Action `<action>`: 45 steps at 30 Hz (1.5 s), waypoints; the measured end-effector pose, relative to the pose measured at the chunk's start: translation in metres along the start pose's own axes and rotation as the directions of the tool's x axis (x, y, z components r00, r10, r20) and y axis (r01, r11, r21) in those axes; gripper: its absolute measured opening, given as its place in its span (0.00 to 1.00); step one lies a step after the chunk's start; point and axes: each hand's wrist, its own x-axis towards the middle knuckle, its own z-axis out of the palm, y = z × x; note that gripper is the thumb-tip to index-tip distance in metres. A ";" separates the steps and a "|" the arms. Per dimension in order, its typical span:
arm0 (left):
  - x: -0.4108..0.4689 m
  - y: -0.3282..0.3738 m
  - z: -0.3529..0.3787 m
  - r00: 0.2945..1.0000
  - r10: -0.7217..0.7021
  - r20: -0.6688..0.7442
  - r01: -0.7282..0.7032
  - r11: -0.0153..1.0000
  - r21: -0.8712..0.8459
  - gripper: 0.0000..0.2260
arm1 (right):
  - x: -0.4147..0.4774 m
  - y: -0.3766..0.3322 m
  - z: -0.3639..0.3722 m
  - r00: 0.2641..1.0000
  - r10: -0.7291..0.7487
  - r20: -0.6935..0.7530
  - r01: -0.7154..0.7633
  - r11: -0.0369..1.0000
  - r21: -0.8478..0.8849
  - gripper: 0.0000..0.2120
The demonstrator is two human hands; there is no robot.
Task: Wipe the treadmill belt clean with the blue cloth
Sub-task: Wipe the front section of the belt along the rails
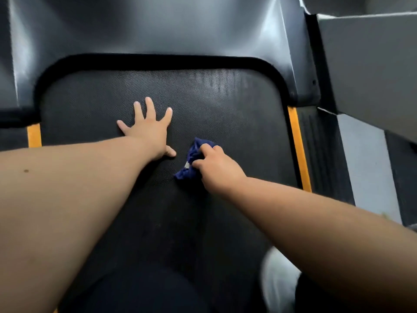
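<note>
The black textured treadmill belt (225, 114) fills the middle of the view. My right hand (216, 168) is closed on a crumpled dark blue cloth (191, 163), which is pressed against the belt near its centre. My left hand (149, 129) lies flat on the belt just to the left of the cloth, fingers spread, holding nothing. A pale streaked patch (216, 84) shows on the belt towards the far right.
The grey motor cover (158, 26) rises at the far end of the belt. Yellow strips (299, 150) and black side rails (325, 154) border the belt. A grey upright (370, 71) stands at the right. My dark-clothed knees (144, 288) rest below.
</note>
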 end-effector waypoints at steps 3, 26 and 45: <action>0.004 0.000 0.005 1.000 -0.014 -0.011 0.014 1.000 0.017 0.53 | 0.030 0.050 -0.023 0.971 0.185 -0.154 -0.184 0.983 0.023 0.15; -0.051 0.014 0.047 0.834 -0.547 -0.070 0.478 0.779 -0.405 0.44 | 0.017 0.046 0.054 0.802 -0.452 -0.391 0.540 0.827 0.152 0.14; -0.120 -0.012 0.106 0.854 -0.520 0.001 0.485 0.795 -0.363 0.45 | 0.067 0.018 0.025 0.883 -0.343 -0.320 0.415 0.890 0.190 0.22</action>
